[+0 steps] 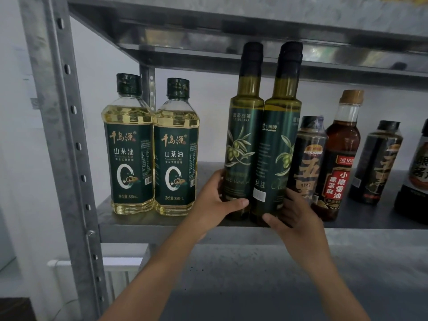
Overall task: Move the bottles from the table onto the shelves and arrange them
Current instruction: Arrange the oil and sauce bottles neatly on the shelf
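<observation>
left hand [214, 200] curled round left olive oil bottle [243, 135], low | right hand [295, 216] curled round right olive oil bottle [281, 140], low | bottles touch on shelf [139, 228] | low grips likely for squaring the pair

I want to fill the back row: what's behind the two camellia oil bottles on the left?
Above the camellia oil bottles, the rear upright and white wall show; the shelf directly behind them is covered.
</observation>
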`<state>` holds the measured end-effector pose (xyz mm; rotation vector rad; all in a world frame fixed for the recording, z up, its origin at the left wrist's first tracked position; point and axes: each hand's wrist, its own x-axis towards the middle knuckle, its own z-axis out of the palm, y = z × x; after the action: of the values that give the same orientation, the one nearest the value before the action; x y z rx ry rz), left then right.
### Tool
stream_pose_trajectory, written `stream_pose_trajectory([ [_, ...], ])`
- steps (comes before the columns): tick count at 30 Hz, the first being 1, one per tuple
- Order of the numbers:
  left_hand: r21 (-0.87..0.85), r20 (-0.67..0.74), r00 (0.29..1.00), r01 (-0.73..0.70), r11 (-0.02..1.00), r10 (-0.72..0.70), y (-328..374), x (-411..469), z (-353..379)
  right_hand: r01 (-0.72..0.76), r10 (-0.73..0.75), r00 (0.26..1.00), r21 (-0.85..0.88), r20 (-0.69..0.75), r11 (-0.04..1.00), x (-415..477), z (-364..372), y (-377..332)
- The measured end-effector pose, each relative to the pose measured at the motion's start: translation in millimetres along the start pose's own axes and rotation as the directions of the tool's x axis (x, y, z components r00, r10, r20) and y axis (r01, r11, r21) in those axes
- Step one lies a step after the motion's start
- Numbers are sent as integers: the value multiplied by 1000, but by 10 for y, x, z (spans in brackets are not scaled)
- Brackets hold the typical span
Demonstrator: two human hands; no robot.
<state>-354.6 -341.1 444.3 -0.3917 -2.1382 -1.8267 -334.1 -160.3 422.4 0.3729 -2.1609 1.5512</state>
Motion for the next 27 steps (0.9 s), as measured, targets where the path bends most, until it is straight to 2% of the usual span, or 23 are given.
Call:
stream_pose_trajectory([
  [4,148,-113,992,-39,988,56,-1,-1,62,46,-83,982,-207,-171,977,-27,115,-26],
  [9,77,-44,999,-23,997,26,18,-18,30,31,-74,982,-240,-173,970,-28,136,-21],
  [18,226,-143,974,-138,964,173,17,-57,85,48,-135,973,-407,-187,912,-11,208,-19],
  [22,407,-151,939,-226,885,309,63,-145,113,92,-157,983,-485,-95,870,36,48,-66],
  [27,606,-140,877,-291,740,460,494,-185,47,257,-345,933,-488,-98,834,250,-290,-437],
])
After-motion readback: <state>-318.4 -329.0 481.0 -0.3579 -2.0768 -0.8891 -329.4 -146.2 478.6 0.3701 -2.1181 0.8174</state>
